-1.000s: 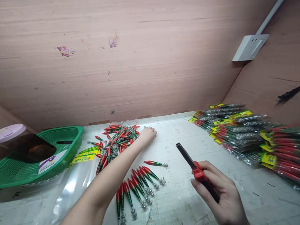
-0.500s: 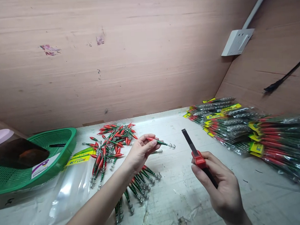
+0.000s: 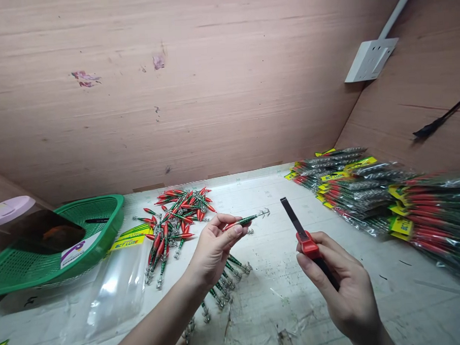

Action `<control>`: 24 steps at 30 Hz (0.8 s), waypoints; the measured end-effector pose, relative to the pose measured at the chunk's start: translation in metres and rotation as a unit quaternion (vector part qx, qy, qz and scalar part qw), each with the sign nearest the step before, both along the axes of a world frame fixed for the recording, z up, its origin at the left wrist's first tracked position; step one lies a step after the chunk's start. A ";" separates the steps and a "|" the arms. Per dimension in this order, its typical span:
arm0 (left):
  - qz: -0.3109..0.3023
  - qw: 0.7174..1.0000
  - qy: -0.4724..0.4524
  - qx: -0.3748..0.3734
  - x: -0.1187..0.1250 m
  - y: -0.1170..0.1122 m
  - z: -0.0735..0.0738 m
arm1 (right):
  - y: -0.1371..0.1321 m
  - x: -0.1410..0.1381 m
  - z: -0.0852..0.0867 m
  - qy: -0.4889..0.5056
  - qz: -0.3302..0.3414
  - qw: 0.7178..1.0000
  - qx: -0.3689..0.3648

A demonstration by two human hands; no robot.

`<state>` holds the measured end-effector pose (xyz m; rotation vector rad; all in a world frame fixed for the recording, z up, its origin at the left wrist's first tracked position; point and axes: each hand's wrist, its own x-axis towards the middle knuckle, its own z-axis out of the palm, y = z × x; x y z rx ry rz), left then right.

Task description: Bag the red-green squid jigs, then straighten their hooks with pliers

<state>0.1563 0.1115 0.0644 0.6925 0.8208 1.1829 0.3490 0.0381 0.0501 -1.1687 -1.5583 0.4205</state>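
In the head view, the left hand (image 3: 214,249) is sitting just below the centre, its fingertips pinching a red-and-green lure (image 3: 247,220) clear of the table (image 3: 411,307). The lure's hooked end is pointing towards 2 o'clock.

The right hand (image 3: 341,284) is closing around a red-and-black tool (image 3: 303,240) at 4 o'clock. Its thumb is pressing by the red part, and the dark bar is sticking up towards 11 o'clock, near the lure's hooks but apart from them.

A row of lures (image 3: 227,282) is lying on the table under the left hand. A loose pile of lures (image 3: 178,215) is spreading out at 9 o'clock of the held lure. A green basket (image 3: 102,208) is standing at the far left, with clear bags (image 3: 113,289) lying in front of it. Packed lures (image 3: 368,187) are stacking up at 3 o'clock.
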 end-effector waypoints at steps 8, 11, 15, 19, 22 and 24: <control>0.064 0.994 0.031 0.077 -0.002 -0.019 -0.002 | 0.000 -0.014 -0.004 -0.056 0.108 0.991 -0.055; 0.034 0.975 0.146 0.161 -0.007 -0.027 -0.006 | -0.003 -0.017 -0.005 -0.064 0.108 0.991 -0.049; 0.029 0.935 0.266 0.234 -0.011 -0.035 -0.011 | -0.005 -0.020 -0.004 -0.075 0.119 0.989 -0.041; 0.042 0.940 0.260 0.219 -0.012 -0.036 -0.014 | -0.005 -0.020 -0.005 -0.078 0.119 0.989 -0.039; 0.046 0.936 0.272 0.218 -0.013 -0.036 -0.015 | -0.004 -0.020 -0.006 -0.082 0.115 0.989 -0.039; 0.050 0.930 0.287 0.223 -0.014 -0.037 -0.014 | -0.004 -0.020 -0.006 -0.083 0.116 0.989 -0.036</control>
